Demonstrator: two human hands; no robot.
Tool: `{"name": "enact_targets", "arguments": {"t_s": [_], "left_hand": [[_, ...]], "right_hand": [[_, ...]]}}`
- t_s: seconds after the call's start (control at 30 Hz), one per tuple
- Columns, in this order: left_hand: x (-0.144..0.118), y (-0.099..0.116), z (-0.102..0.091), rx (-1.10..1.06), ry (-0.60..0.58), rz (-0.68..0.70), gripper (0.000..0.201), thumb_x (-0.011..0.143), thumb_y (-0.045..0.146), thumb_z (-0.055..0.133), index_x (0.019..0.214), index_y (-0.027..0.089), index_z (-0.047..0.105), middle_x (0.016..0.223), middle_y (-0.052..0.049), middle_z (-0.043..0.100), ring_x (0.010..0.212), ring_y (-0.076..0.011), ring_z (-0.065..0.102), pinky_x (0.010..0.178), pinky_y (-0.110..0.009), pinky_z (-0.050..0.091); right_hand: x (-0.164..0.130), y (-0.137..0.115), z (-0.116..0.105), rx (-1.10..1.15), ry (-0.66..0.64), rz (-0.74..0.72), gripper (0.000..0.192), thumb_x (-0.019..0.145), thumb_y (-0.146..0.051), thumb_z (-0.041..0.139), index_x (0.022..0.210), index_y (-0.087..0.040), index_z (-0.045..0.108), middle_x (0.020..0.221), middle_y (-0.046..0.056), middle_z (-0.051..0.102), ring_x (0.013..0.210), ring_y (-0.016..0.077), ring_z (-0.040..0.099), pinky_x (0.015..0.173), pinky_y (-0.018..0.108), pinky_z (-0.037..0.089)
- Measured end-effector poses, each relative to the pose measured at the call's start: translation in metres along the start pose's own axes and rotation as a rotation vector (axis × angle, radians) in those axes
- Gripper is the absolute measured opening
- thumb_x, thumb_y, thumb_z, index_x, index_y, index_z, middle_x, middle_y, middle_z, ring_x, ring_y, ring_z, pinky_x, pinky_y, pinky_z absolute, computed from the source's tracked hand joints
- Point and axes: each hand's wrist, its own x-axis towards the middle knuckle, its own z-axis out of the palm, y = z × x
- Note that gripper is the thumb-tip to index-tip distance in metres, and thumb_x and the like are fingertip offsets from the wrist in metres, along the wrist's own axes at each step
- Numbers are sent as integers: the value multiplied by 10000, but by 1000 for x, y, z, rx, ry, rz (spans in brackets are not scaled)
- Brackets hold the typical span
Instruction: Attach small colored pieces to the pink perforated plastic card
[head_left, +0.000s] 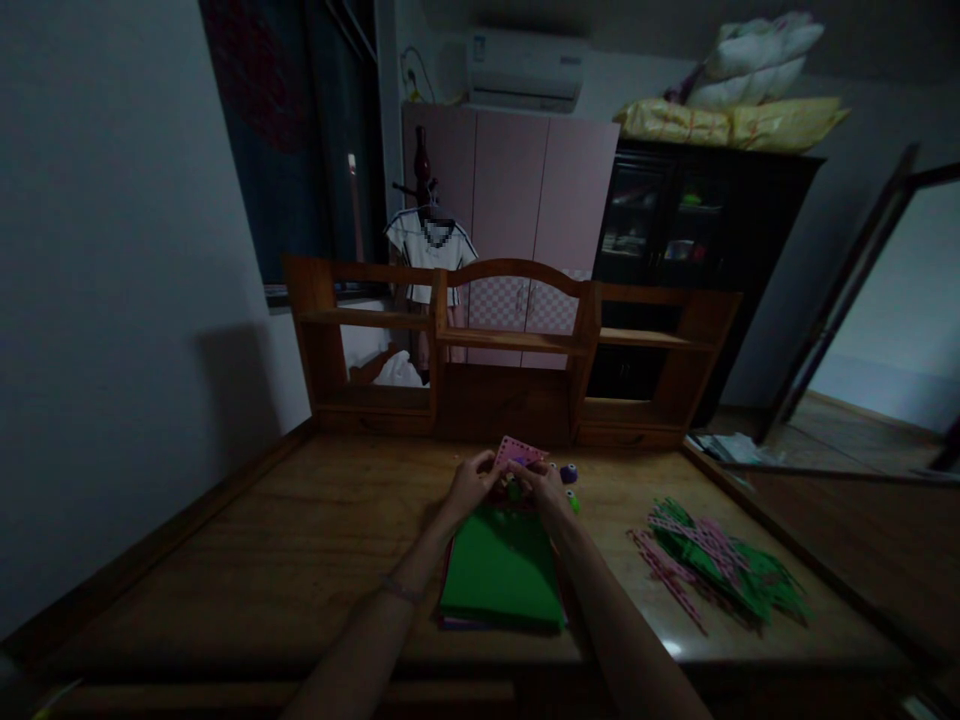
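No text, label, brand, number or sign can be read anywhere in this dim view. The air conditioner point(525, 68) at the upper middle of the frame has a small blue mark at its left end, too small to make out. The shirt point(430, 252) hanging left of centre has its chest area blurred out. The pink sheet point(517, 453) held at the middle of the frame shows only a row of punched holes, no writing. The items behind the glass of the dark cabinet point(675, 220) at the upper right are too small and dark to tell whether they carry any lettering.
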Motion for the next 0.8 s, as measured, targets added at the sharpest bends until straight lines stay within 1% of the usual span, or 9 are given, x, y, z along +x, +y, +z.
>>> {"name": "enact_targets", "arguments": {"t_s": [0.1, 0.2, 0.33, 0.4, 0.5, 0.53, 0.63, 0.7, 0.8], "left_hand": [[0, 1, -1, 19, 19, 14, 356, 796, 481, 530, 819, 138, 621, 758, -37, 646, 702, -150, 598, 640, -225, 449], [0, 2, -2, 55, 56, 4, 358, 792, 491, 527, 787, 146, 617, 719, -25, 637, 668, -144, 590, 612, -220, 443], [0, -1, -3, 48, 60, -50, 361, 799, 496, 509, 841, 156, 623, 741, -27, 646, 649, -147, 594, 563, -219, 445], [2, -4, -4, 42, 77, -42, 341, 799, 467, 520, 873, 155, 635, 799, -45, 658, 698, -158, 607, 607, -233, 466], [5, -9, -5, 51, 112, 26, 289, 787, 394, 558, 904, 151, 661, 909, -76, 652, 846, -176, 606, 749, -266, 475], [6, -11, -5, 49, 118, 41, 279, 784, 378, 565, 906, 150, 669, 920, -80, 645, 869, -179, 603, 771, -274, 474], [7, -13, -6, -18, 116, 24, 292, 785, 377, 565, 917, 141, 674, 920, -87, 628, 839, -176, 612, 733, -283, 498], [7, -13, -6, -66, 109, 2, 317, 784, 394, 569, 942, 138, 670, 952, -93, 628, 841, -181, 619, 719, -288, 510], [6, -9, -7, -71, 109, -3, 349, 765, 413, 599, 984, 149, 662, 994, -93, 645, 903, -197, 618, 778, -300, 503]], "right_hand": [[-1, -3, 0, 8, -23, -36, 417, 574, -515, 749, 654, -149, 564, 520, -32, 473, 439, 86, 390, 421, 214, 269], [-1, -5, 0, 41, -37, -39, 401, 599, -498, 745, 718, -155, 575, 541, -38, 479, 433, 80, 390, 416, 206, 263], [-1, -7, 3, 63, -44, -45, 418, 610, -498, 737, 805, -157, 596, 548, -36, 489, 419, 76, 375, 407, 206, 256], [0, -6, 4, 62, -28, -58, 434, 596, -504, 740, 813, -154, 601, 561, -27, 506, 427, 82, 390, 416, 212, 281], [1, -5, 5, 70, -6, -80, 452, 584, -508, 739, 826, -148, 610, 556, -28, 506, 432, 85, 397, 429, 217, 308], [1, -5, 5, 71, 1, -85, 456, 585, -506, 738, 839, -148, 614, 561, -28, 509, 437, 85, 400, 434, 215, 313], [-1, -6, 5, 57, 16, -107, 453, 597, -494, 736, 869, -149, 630, 628, -9, 551, 489, 94, 439, 465, 212, 336], [-3, -7, 5, 42, -7, -121, 444, 611, -492, 729, 880, -149, 639, 697, 9, 586, 534, 103, 473, 499, 216, 355], [-5, -8, 6, 10, -30, -119, 452, 608, -514, 722, 866, -149, 647, 730, 21, 608, 559, 115, 494, 522, 226, 363]]}}
